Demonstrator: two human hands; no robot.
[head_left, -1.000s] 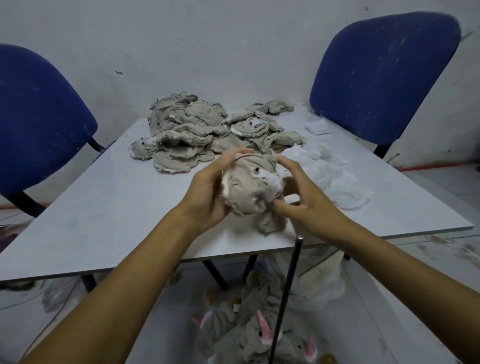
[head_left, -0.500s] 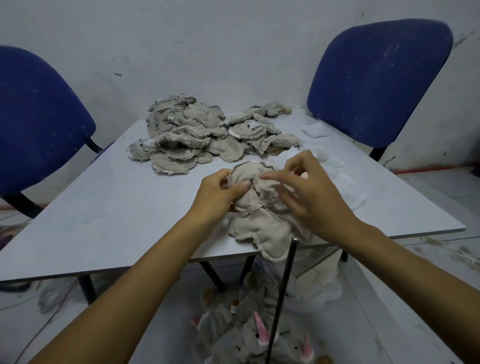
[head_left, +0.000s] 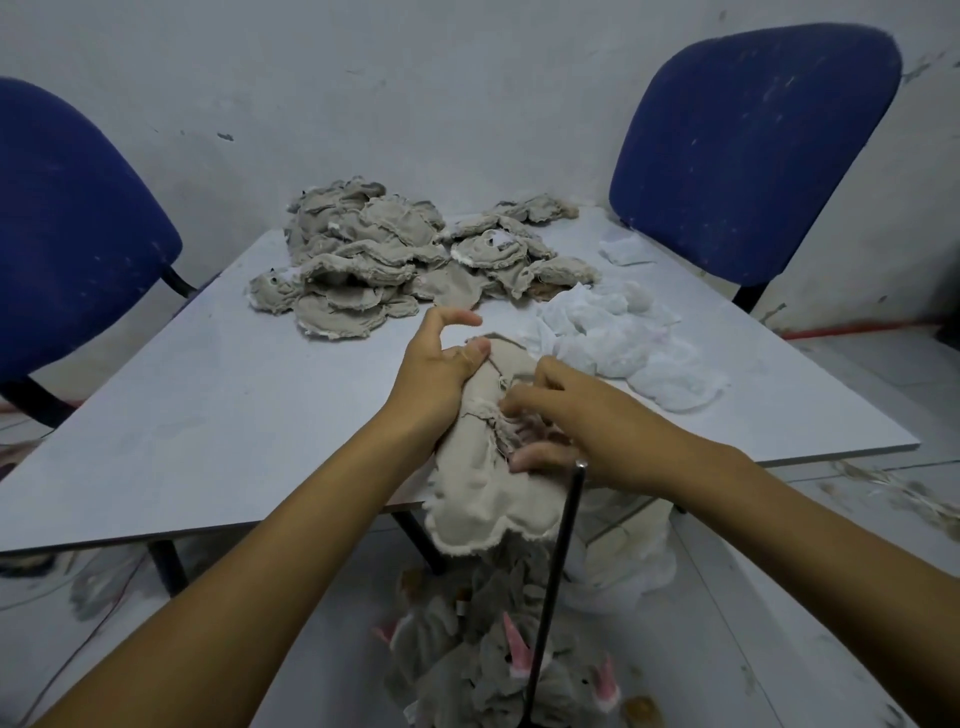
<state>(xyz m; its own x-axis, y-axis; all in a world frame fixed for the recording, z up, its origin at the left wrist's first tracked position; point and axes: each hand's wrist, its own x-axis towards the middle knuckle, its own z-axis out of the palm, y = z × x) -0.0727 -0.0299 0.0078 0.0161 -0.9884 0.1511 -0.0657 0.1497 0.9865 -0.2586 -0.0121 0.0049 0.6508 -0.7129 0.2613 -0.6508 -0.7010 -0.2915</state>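
A beige fabric toy skin (head_left: 483, 483), turned inside out with frayed seams, lies over the near edge of the white table (head_left: 218, 415) and hangs past it. My left hand (head_left: 441, 369) grips its upper part, thumb pressed on the cloth, index finger raised. My right hand (head_left: 566, 415) has its fingers curled into the seam opening at the skin's middle, pinching the cloth. A thin black rod (head_left: 556, 587) stands upright just in front of the right wrist.
A heap of similar beige skins (head_left: 395, 260) lies at the table's far side, with white stuffing (head_left: 623, 343) to its right. Blue chairs stand at the left (head_left: 67, 223) and right (head_left: 753, 140). Grey plush toys with pink ears (head_left: 498, 654) lie on the floor below.
The toy skin, held up as a rounded bundle a second ago, has been lowered and stretched out flat over the table edge. My right hand's fingers moved into its seam opening.
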